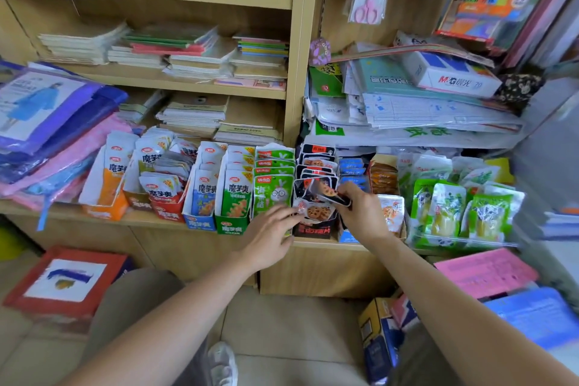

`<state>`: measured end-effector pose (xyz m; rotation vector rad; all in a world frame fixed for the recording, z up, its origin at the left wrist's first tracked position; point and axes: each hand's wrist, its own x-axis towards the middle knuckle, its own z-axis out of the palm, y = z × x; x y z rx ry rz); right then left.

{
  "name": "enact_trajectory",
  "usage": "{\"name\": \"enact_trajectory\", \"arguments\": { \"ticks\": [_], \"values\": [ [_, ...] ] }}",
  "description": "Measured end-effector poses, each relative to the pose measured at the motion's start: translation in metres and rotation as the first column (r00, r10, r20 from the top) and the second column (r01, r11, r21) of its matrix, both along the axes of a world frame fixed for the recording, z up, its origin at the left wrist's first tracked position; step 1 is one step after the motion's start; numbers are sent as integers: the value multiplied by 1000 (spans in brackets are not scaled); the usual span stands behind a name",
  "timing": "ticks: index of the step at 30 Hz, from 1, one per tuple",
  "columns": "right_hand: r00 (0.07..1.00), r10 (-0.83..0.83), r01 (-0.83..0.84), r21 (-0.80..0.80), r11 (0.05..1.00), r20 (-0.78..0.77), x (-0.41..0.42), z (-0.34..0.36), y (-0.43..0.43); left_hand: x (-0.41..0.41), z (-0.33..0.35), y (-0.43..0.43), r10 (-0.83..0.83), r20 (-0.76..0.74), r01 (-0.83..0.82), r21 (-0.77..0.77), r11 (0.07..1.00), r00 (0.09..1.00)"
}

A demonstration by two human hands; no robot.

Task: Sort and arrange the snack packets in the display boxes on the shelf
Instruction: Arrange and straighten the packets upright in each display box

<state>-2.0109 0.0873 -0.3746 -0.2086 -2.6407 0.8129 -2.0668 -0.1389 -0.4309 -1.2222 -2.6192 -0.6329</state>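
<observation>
The white-and-blue box [451,75] read "M&G 晨光 70"; the green packet [237,197] (and the green display box [231,227] holding it) read "魔芋爽".

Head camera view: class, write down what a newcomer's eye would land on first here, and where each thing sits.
Two bare hands meet at the front of the shelf: the right hand pinches a black snack packet above the black display box, while the left hand touches the front packet in it. A row of bright display boxes runs leftwards from there, and green packets crowd the right end.
</observation>
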Motion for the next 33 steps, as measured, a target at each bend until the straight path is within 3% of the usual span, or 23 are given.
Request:
{"name": "enact_trajectory", "arguments": {
  "ticks": [2,7,12,14,17,21,23,28,33],
  "values": [
    [1000,-10,10,50,999,6,1,3,6,1,-6,0,22,18,-22,6,1000,1000],
    [997,14,-25,135,990,82,-6,18,17,1,-7,7,74,12,-70,-207,976,997],
    [978,60,-106,224,969,200,-22,25,12,3,1,16,185,20,-175,-242,954,983],
    [974,72,-127,255,959,213,-23,26,12,0,6,19,170,39,-159,-191,969,985],
    [969,69,-136,280,950,237,-25,26,12,-3,7,16,72,0,-72,35,997,997],
    [944,55,-158,296,942,327,-29,26,8,-8,11,15,113,16,-113,289,951,993],
    [940,69,-173,290,941,335,-30,27,8,-14,24,23,106,25,-108,313,943,994],
    [940,154,-238,260,936,305,-23,32,14,-33,50,47,-84,4,80,259,963,996],
    [983,154,-160,53,986,101,-15,36,22,-49,61,50,-133,23,123,254,959,991]
  ]
}}
